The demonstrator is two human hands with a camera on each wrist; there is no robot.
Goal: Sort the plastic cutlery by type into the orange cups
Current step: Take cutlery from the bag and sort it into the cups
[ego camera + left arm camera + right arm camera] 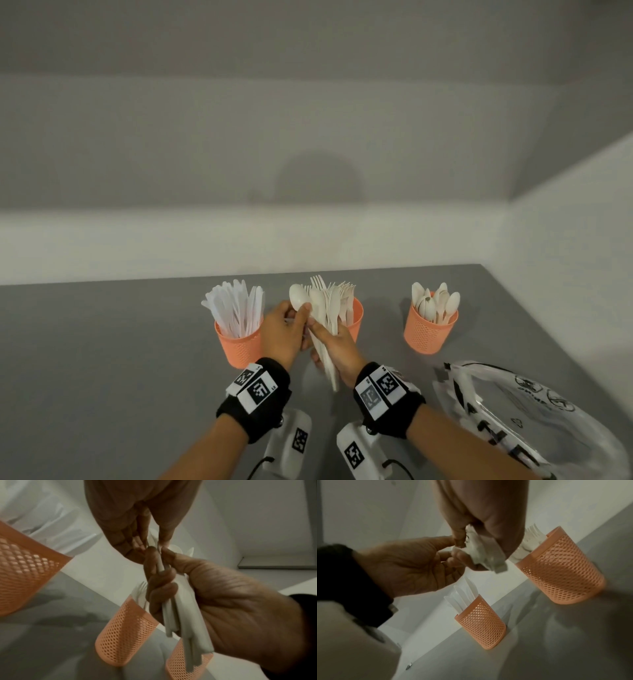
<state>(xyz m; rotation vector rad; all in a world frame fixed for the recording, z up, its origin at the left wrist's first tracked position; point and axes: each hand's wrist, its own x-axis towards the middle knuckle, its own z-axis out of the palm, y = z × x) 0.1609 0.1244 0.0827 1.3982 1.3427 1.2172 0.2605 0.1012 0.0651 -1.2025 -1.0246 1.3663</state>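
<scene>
Three orange mesh cups stand in a row on the grey table: knives cup (239, 347) at left, forks cup (357, 317) in the middle, spoons cup (428, 330) at right. My right hand (329, 334) grips a bundle of white cutlery (327, 308) upright in front of the forks cup, handles pointing down. My left hand (303, 310) pinches the neck of a white spoon (297, 297) at the bundle's left edge, its bowl up. In the right wrist view the bundle's handle ends (485, 555) stick out below my right hand (471, 543), beside the forks cup (561, 572).
A crumpled clear plastic bag (520, 411) with black print lies at the table's right front. A pale wall runs behind the cups, and a second wall closes the right side. Bare grey tabletop (102, 359) stretches to the left.
</scene>
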